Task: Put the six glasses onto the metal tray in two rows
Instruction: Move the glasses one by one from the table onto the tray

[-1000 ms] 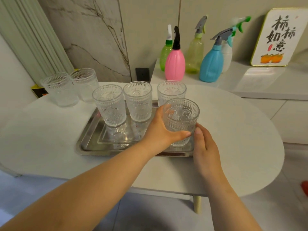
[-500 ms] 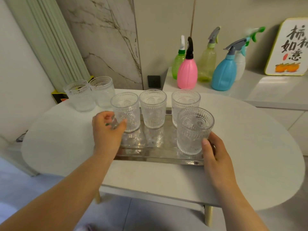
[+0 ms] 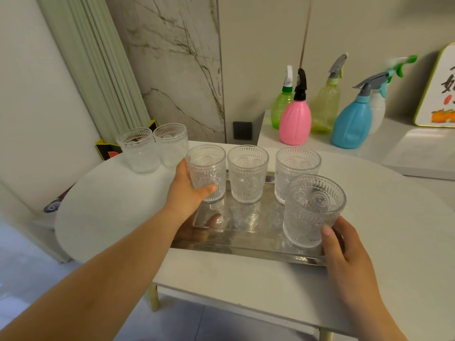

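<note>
A metal tray [image 3: 246, 246] lies on the white table. Three ribbed clear glasses stand in its back row: left [image 3: 209, 166], middle [image 3: 247, 173] and right [image 3: 296, 168]. A fourth glass [image 3: 311, 210] stands at the tray's front right. Two more glasses [image 3: 139, 150] [image 3: 171, 143] stand on the table at the far left, off the tray. My left hand [image 3: 187, 195] wraps the back left glass, thumb in front of it. My right hand [image 3: 344, 244] cups the front right glass low down, thumb on its wall.
The white oval table [image 3: 110, 212] has its edge near me. A side counter [image 3: 406, 148] at the back right holds several spray bottles, among them a pink one [image 3: 295, 119] and a blue one [image 3: 352, 124], plus a framed sign [image 3: 440, 94].
My left hand let go of the front right glass and moved left to take hold of the back left glass. My right hand stayed at the front right glass.
</note>
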Action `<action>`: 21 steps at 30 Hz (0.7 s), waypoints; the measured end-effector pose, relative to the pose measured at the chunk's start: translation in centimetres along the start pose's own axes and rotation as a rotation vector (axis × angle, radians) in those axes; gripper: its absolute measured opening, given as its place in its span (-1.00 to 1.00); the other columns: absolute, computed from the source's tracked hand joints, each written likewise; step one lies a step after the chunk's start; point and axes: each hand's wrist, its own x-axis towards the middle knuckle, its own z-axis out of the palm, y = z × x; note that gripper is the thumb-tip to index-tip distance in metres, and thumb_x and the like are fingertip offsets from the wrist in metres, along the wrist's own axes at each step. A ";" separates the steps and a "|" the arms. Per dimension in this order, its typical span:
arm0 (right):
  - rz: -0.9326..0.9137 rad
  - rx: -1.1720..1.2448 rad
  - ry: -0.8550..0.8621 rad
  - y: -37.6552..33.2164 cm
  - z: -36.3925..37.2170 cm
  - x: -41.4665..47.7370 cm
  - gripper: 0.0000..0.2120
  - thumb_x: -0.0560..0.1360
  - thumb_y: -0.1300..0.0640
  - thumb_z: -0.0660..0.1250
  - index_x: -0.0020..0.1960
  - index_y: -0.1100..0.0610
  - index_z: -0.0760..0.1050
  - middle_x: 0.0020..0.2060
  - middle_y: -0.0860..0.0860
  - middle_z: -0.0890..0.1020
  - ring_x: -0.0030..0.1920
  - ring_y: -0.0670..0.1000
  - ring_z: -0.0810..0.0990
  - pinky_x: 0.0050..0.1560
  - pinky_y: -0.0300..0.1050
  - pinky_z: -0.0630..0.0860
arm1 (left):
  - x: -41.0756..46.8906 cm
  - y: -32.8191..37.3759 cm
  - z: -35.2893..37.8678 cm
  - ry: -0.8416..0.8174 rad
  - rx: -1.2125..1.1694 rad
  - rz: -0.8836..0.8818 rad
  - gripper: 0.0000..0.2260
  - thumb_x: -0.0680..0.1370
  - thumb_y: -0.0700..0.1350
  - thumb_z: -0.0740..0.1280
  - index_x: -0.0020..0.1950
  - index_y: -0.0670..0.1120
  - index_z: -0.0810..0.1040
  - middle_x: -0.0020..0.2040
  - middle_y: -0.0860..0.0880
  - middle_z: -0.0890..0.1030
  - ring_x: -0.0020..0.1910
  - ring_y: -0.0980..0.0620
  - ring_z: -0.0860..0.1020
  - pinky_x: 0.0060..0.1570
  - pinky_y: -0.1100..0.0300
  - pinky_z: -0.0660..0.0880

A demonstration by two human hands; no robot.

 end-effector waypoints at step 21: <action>-0.123 -0.040 -0.096 -0.2 0.0 0.2 -0.65 0.35 0.16 0.41 -0.08 -0.23 0.37 -0.18 -0.33 0.46 -0.17 -0.51 0.42 -0.22 -0.67 0.26 | 8.7 2.3 -7.3 0.160 0.623 0.200 -0.45 0.40 -0.06 0.37 0.32 -0.14 0.27 0.34 -0.24 0.32 0.33 -0.20 0.28 0.31 -0.01 0.22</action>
